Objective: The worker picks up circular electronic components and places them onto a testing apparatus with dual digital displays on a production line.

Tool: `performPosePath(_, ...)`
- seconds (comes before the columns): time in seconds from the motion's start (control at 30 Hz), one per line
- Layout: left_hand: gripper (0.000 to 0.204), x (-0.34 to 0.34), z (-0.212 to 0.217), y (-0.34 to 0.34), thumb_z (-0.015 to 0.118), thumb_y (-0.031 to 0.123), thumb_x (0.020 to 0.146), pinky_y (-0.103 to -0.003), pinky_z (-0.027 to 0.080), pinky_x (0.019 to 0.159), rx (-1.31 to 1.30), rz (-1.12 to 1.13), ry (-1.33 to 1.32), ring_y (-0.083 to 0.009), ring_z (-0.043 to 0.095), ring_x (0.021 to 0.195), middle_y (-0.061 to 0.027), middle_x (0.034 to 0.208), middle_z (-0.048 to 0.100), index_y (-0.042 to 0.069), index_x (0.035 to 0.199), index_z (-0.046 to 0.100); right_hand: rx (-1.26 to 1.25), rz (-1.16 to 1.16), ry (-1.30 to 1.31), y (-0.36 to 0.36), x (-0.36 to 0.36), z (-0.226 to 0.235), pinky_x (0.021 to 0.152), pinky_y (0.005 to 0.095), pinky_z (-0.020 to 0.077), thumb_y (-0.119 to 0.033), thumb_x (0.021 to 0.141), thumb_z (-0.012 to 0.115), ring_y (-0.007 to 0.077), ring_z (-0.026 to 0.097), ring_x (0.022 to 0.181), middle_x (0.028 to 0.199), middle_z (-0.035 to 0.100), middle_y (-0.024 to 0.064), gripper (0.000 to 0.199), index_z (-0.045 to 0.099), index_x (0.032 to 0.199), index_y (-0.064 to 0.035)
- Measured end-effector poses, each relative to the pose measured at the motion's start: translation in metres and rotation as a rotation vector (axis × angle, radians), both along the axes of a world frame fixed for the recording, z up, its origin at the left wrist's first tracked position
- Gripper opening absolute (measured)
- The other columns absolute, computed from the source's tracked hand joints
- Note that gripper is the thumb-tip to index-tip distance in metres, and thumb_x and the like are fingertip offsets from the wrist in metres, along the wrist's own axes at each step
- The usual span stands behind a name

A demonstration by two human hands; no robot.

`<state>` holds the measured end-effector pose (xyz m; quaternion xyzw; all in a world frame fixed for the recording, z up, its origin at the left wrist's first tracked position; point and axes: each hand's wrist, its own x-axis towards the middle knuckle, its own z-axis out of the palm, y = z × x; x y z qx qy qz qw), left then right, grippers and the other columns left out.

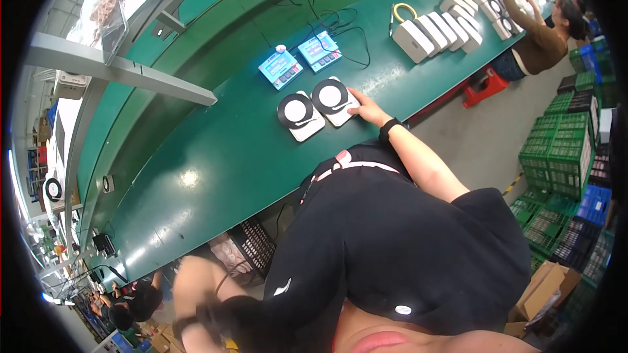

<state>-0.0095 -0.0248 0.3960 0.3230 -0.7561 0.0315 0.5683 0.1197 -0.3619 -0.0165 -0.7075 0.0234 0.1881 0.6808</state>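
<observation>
Right hand (368, 110) is laid flat, grip apart, against the white turntable-like unit (333, 100) just left of it on the green surface (216, 157), second unit (298, 115) beyond; left hand unseen.

Bright, even overhead light fills the workshop, with a soft white glare spot on the green desk (216, 157) at about eight o'clock from the frame's centre. Two small screens (299, 59) glow blue-white toward twelve o'clock. Windows blow out to white at the ten o'clock rim. Shadows are faint and short beneath the white boxes (435, 29) at one o'clock. The fisheye lens bends the desk edge into a curve and leaves a black border all round. The left hand (196, 320) at seven o'clock is smeared by motion blur; the right hand (367, 110) is sharp.
</observation>
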Motion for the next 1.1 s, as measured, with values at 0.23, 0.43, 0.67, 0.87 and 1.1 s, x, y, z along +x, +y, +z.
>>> performPosePath(0.23, 0.042, 0.07, -0.177, 0.012, 0.052, 0.028, 0.082, -0.029, 0.038, 0.084, 0.043, 1.236, 1.229, -0.0165, 0.048, 0.092, -0.0075, 0.102, 0.051, 0.002, 0.114, 0.046, -0.184, -0.02, -0.016, 0.013, -0.007, 0.033, 0.098, 0.0292, 0.0335, -0.002, 0.068, 0.064, 0.0229, 0.045, 0.116, 0.126, 0.047, 0.014, 0.071, 0.034, 0.132, -0.0046)
performPosePath(0.43, 0.065, 0.082, -0.343, -0.032, 0.074, 0.021, 0.068, -0.034, 0.041, 0.086, 0.804, 1.462, 1.113, -0.0214, 0.05, 0.097, -0.0105, 0.106, 0.051, 0.005, 0.121, 0.041, -0.242, -0.04, -0.088, 0.015, -0.005, 0.024, 0.096, 0.0306, 0.0362, -0.005, 0.067, 0.067, 0.0255, 0.047, 0.114, 0.123, 0.049, 0.0161, 0.07, 0.037, 0.13, -0.0038)
performPosePath(0.67, 0.08, 0.073, -0.412, -0.044, 0.077, 0.027, 0.063, -0.039, 0.038, 0.088, 0.777, 1.627, 1.009, -0.0289, 0.046, 0.102, -0.0171, 0.112, 0.047, 0.0, 0.125, 0.034, -0.402, -0.054, -0.127, 0.027, -0.007, 0.028, 0.095, 0.0332, 0.0381, -0.012, 0.062, 0.073, 0.0291, 0.049, 0.112, 0.12, 0.051, 0.0182, 0.079, 0.035, 0.13, -0.0038)
performPosePath(0.87, 0.083, 0.078, -0.415, -0.049, 0.078, 0.033, 0.061, -0.04, 0.035, 0.09, 0.833, 1.683, 0.959, -0.0297, 0.045, 0.103, -0.0176, 0.114, 0.046, -0.002, 0.124, 0.035, -0.518, 0.004, -0.129, 0.034, -0.005, 0.035, 0.097, 0.0349, 0.0368, -0.015, 0.057, 0.078, 0.031, 0.046, 0.116, 0.124, 0.047, 0.0192, 0.091, 0.03, 0.132, -0.0038)
performPosePath(1.1, 0.101, 0.092, -0.387, -0.066, 0.08, 0.038, 0.056, -0.044, 0.031, 0.095, 0.955, 1.724, 1.146, -0.0368, 0.041, 0.11, -0.0226, 0.119, 0.04, 0.0, 0.13, 0.023, -0.537, -0.027, -0.361, 0.034, -0.007, 0.025, 0.097, 0.0371, 0.0352, -0.016, 0.057, 0.079, 0.0335, 0.04, 0.12, 0.128, 0.04, 0.0203, 0.087, 0.03, 0.128, -0.0033)
